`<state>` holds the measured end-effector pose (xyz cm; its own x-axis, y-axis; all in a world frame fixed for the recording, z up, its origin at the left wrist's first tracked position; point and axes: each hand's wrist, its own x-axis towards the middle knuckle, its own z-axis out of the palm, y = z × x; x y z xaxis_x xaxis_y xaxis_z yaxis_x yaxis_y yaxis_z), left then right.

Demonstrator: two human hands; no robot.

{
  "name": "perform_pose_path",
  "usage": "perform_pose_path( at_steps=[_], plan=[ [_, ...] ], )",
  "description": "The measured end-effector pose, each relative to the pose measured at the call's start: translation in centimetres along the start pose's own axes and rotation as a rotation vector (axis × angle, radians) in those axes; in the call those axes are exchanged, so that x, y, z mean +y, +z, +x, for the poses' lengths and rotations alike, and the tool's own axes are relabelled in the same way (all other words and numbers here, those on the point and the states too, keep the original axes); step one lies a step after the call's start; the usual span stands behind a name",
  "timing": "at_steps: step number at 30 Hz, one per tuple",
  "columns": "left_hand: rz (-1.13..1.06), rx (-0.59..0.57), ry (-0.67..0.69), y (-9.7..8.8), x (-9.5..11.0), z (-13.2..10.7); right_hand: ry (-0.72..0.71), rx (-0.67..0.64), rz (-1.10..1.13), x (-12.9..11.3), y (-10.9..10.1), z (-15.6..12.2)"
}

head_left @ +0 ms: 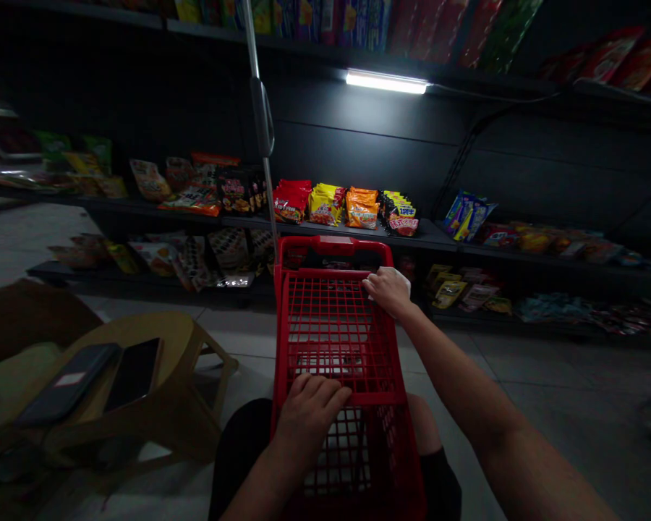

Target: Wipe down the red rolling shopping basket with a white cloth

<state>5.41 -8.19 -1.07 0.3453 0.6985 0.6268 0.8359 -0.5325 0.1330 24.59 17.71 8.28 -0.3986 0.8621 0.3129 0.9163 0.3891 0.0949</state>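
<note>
A red plastic shopping basket (402,434) with a grid panel stands between my knees. Over the crossbar at the grid's near edge, the fingers of my left hand (312,405) are curled together, gripping it. My right hand (388,289) is closed on a white cloth (402,281), which could also be a paper wipe, pressed against the basket's far right corner. Most of the cloth is hidden by the hand. Beyond the corner, the red handle (336,246) reaches toward the shelf. A metal pole (254,61) rises at the basket's far left side.
A dark shelf (431,235) ahead carries rows of snack packets (325,204). Above them glows a tube light (386,81). To my left, a yellowish stool (176,340) bears a phone (134,373) and a dark flat case (70,383). The floor is tiled.
</note>
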Motion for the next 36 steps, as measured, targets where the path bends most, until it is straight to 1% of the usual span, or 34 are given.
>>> perform_pose_path(
  at_steps=[2,5,7,10,12,14,16,18,19,20,22,24,26,28,29,31,33,36],
  plan=[
    [-0.001,-0.012,0.008,0.0,0.1,-0.1,0.05,-0.026,0.088,0.9,-0.3,0.2],
    [0.008,-0.032,0.008,-0.1,0.1,-0.1,0.123,-0.013,0.157,2.5,-0.8,0.2],
    [0.011,-0.051,-0.006,-0.1,0.1,0.1,0.086,-0.024,0.125,3.1,-0.9,0.0],
    [-0.01,-0.073,-0.026,-0.2,0.2,0.3,-0.011,-0.078,0.047,2.9,-0.9,-0.6],
    [-0.021,-0.08,-0.034,-0.2,0.3,0.4,-0.039,-0.115,0.007,2.5,-0.9,-0.6],
    [-0.027,-0.064,-0.029,-0.2,0.4,0.4,-0.001,-0.13,0.005,2.2,-1.1,-0.3],
    [-0.035,-0.035,-0.02,-0.2,0.4,0.2,0.071,-0.113,0.049,1.7,-1.3,0.0],
    [-0.034,-0.027,-0.016,-0.1,0.4,0.1,0.121,-0.059,0.123,0.6,-1.5,0.3],
    [-0.025,-0.035,-0.016,0.0,0.4,0.0,0.115,-0.018,0.173,-0.3,-1.5,0.4],
    [-0.013,-0.046,-0.015,0.0,0.3,0.0,0.081,0.022,0.231,-1.5,-1.5,0.5],
    [0.013,-0.063,-0.005,0.0,0.2,0.1,-0.063,0.069,0.352,-4.9,-1.3,0.5],
    [0.037,-0.064,0.006,0.1,0.1,0.1,-0.263,0.058,0.396,-9.0,-1.0,0.6],
    [0.056,-0.071,0.015,0.2,-0.1,0.1,-0.397,0.024,0.321,-12.8,-0.5,0.8],
    [0.069,-0.095,0.022,0.4,-0.2,0.1,-0.43,0.006,0.221,-15.5,0.0,1.1],
    [0.074,-0.107,0.023,0.4,-0.2,0.0,-0.421,0.001,0.195,-16.2,0.3,1.4],
    [0.08,-0.125,0.022,0.5,-0.3,0.0,-0.396,-0.014,0.22,-16.7,0.8,1.9],
    [0.081,-0.133,0.015,0.4,-0.3,0.0,-0.348,-0.037,0.341,-16.0,1.1,2.4],
    [0.064,-0.131,0.009,0.2,-0.3,-0.1,-0.197,-0.03,0.517,-14.2,1.3,3.1]
  ],
)
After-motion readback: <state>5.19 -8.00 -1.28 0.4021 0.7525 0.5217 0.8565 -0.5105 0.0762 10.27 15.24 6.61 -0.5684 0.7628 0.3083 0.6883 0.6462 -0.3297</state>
